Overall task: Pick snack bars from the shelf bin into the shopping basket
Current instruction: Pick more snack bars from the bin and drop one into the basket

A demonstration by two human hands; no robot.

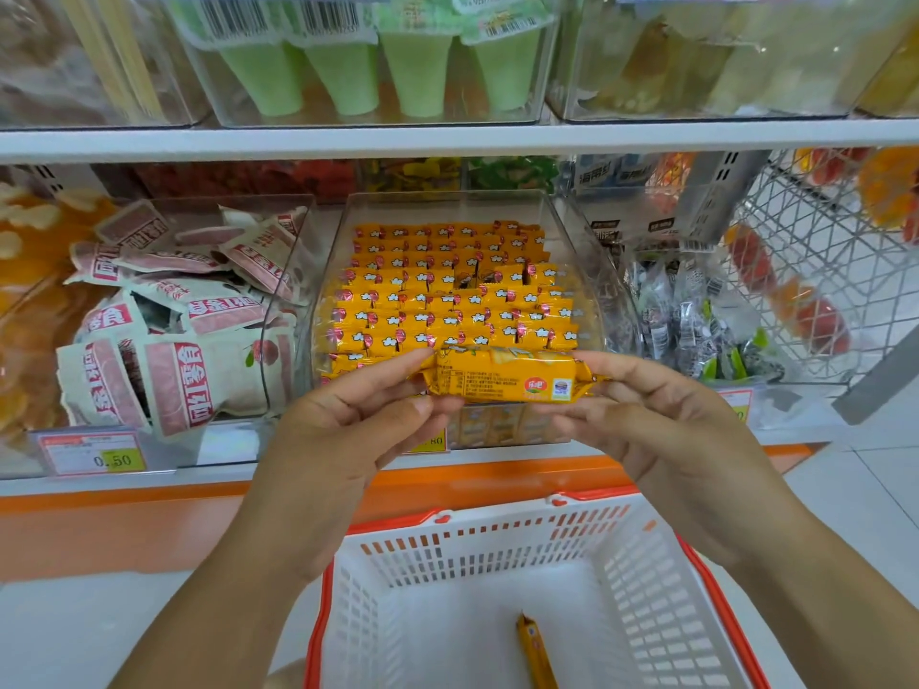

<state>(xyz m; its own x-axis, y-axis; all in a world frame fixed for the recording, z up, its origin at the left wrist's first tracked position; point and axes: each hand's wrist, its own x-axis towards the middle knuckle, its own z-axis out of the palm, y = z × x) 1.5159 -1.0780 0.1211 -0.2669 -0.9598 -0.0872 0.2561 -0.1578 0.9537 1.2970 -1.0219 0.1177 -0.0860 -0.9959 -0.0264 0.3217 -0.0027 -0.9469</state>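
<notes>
A yellow snack bar (507, 377) is held level in front of the shelf, just above the bin's front wall. My left hand (348, 425) pinches its left end and my right hand (656, 415) pinches its right end. Behind it, the clear shelf bin (562, 226) holds several rows of the same yellow bars (447, 295). Below my hands stands a white shopping basket with an orange rim (497, 544). One yellow bar (534, 648) lies on the basket floor.
A clear bin of pink-and-white snack packs (174, 330) stands to the left, one with dark-wrapped packs (696, 320) to the right. Price tags (92, 455) line the shelf edge. An upper shelf (447, 136) carries green cups. A wire rack (820, 251) is at the right.
</notes>
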